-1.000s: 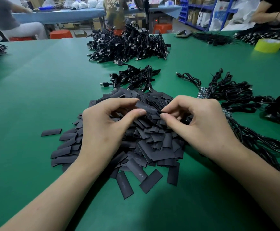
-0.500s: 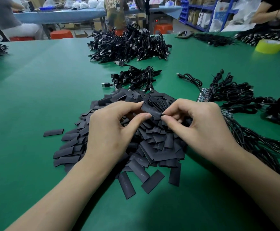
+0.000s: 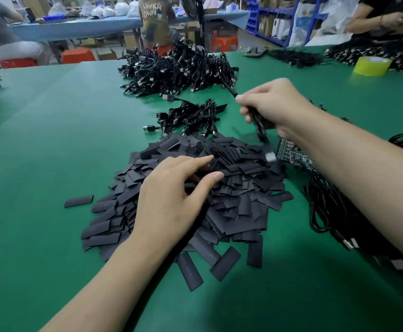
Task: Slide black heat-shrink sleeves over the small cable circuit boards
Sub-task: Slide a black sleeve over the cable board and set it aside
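- The left hand (image 3: 171, 200) rests on top of the pile of heat-shrink sleeves (image 3: 238, 195) at the middle of the green desk (image 3: 39, 140). Its thumb and forefinger are apart with nothing visibly pinched, and the other fingers are hidden.
- The right hand (image 3: 277, 109) is raised over the far right of the pile, its fingers (image 3: 246, 99) curled tightly round a black cable (image 3: 259, 125). The cable's plug (image 3: 271, 157) hangs blurred below.
- Whether that cable's board already wears a sleeve cannot be told.
- Bare circuit boards (image 3: 291, 154) lie just right of the pile, with loose cables (image 3: 325, 212) nearer. A heap of cables (image 3: 178, 68) sits far beyond.
- Judged step: between pieces, with one cable being carried off and the next sleeve sought.
- Next move, likely: pinch a single sleeve free of its neighbours, open its mouth, and bring a board end-on to it.
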Available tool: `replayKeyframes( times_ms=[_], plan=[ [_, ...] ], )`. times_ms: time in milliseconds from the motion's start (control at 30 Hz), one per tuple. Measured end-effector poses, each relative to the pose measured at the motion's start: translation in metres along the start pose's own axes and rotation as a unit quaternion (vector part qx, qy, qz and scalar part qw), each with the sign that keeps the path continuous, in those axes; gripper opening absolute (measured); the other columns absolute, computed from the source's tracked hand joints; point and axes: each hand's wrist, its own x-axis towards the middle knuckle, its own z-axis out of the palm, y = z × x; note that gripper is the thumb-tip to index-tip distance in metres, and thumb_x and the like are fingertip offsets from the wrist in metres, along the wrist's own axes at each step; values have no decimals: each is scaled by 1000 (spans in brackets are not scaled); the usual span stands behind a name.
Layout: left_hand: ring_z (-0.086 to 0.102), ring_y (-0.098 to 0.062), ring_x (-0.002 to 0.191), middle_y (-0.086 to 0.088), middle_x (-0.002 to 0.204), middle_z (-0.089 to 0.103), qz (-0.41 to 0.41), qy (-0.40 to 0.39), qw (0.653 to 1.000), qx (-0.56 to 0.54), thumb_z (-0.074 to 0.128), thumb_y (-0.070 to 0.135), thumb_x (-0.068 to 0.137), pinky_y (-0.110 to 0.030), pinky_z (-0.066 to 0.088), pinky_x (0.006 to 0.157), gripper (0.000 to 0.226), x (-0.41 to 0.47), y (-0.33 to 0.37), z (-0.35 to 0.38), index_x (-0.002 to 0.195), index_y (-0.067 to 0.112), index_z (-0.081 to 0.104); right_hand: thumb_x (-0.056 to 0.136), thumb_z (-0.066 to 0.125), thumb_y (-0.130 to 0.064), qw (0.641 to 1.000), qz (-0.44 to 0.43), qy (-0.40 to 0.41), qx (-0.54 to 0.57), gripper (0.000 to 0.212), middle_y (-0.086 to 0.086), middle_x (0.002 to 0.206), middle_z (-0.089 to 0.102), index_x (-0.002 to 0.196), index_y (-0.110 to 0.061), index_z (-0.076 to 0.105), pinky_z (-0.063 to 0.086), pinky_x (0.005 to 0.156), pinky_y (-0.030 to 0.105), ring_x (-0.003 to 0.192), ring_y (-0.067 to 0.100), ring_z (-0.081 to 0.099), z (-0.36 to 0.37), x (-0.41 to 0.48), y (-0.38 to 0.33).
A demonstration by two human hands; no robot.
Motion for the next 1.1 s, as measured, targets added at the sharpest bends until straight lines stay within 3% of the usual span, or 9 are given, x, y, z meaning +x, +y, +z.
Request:
replayKeyframes(
  times_ms=[100, 233, 333, 433, 567, 667, 833, 967, 1100],
  plan=[
    [62, -5, 101, 21, 103, 70, 4, -6, 1000, -4, 63, 53, 90, -35, 54, 90, 39, 0, 0, -1, 121, 31, 75, 97, 67, -7, 993, 111, -11, 41, 20, 10, 83, 66, 112, 5, 61, 47, 47, 16, 46, 8, 58, 23, 45, -15],
    [60, -2, 99, 23, 102, 69, 18, -18, 1000, 2, 58, 56, 91, -28, 51, 90, 41, 0, -2, -1, 122, 33, 73, 105, 55, -22, 981, 190, -19, 21, 25, 2, 78, 54, 85, -8, 47, 44, 39, 15, 47, 6, 51, 54, 78, -22],
    [60, -1, 98, 24, 101, 69, 20, -25, 999, 3, 59, 55, 92, -28, 51, 89, 40, 0, -4, 0, 121, 33, 74, 105, 56, -20, 987, 160, -19, 15, 21, 8, 100, 58, 108, 0, 52, 55, 47, 18, 78, 14, 64, 71, 87, -22],
    [60, -2, 98, 23, 101, 69, 20, -27, 999, 3, 60, 54, 92, -26, 50, 89, 38, 1, -5, 0, 120, 33, 74, 105, 55, -16, 995, 100, -13, 5, 39, 15, 117, 61, 138, 3, 45, 62, 78, 28, 96, 21, 65, 73, 90, -16],
    [59, -1, 98, 23, 101, 69, 26, -31, 999, 7, 57, 55, 93, -24, 49, 89, 39, 1, -4, -1, 120, 32, 74, 105, 52, -14, 994, 1, -37, -106, 31, 14, 123, 67, 133, -3, 60, 58, 94, 35, 116, 24, 66, 46, 67, -8],
    [59, -3, 97, 22, 100, 69, 25, -34, 999, 9, 58, 54, 94, -26, 49, 88, 37, 1, -4, -2, 119, 31, 75, 100, 59, -16, 940, -87, -94, -315, 20, 11, 111, 74, 113, -11, 74, 57, 87, 40, 109, 28, 69, 6, 38, -9],
    [61, -6, 98, 20, 101, 71, 27, -37, 999, 15, 60, 51, 94, -32, 51, 88, 35, 0, -2, -1, 116, 29, 76, 94, 70, -35, 784, -40, -151, -601, 24, 0, 110, 75, 110, -18, 77, 50, 88, 32, 94, 21, 65, -58, -4, 2],
    [62, -7, 97, 19, 99, 71, 28, -38, 999, 11, 60, 50, 93, -35, 52, 88, 34, -1, -1, 0, 114, 29, 77, 94, 65, -49, 783, -26, -147, -604, 34, -1, 103, 72, 111, -22, 76, 47, 82, 30, 94, 20, 63, -86, -31, 26],
    [62, -8, 97, 19, 98, 71, 29, -41, 999, 10, 61, 49, 93, -36, 52, 88, 32, -1, -1, 0, 113, 30, 77, 91, 69, -48, 791, -60, -128, -595, 28, 0, 106, 60, 106, -25, 68, 44, 92, 35, 112, 23, 50, -89, -34, 47]
  ],
)
